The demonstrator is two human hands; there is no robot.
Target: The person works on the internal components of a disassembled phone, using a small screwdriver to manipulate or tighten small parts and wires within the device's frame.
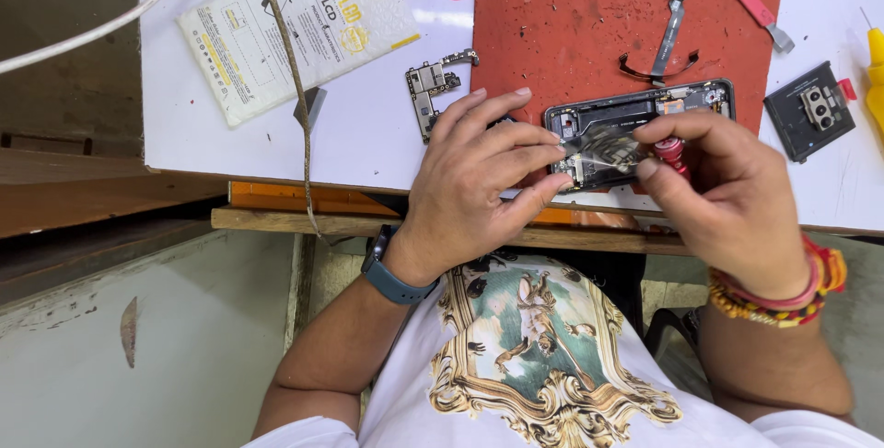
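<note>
1. The opened phone (pixel 635 126) lies back-up at the near edge of the red mat (pixel 571 15), just beyond the near edge of the table (pixel 368 135). Its rear cover is off: a dark frame surrounds exposed parts, with small boards and metal shields at the left and right ends.
2. A shiny, clear-grey film or foil piece (pixel 603 149) sits over the phone's middle, between the two hands.
3. The left hand (pixel 479 181) rests on the phone's left end, fingers spread flat and apart, the fingertips touching the frame and the foil's edge; it presses rather than clamps.
4. The right hand (pixel 727 195) has thumb and forefinger pinched together on a red-handled tool (pixel 672 155) whose tip meets the phone's near right side.
5. Left of the phone, on the white table, lies a small circuit board (pixel 433 89).
6. Far on the mat lie a grey flex ribbon (pixel 668 38) and a thin dark curved cable.
7. To the right lies a black camera-module cover (pixel 810 109); a printed white packet (pixel 295 29) lies far left.
</note>
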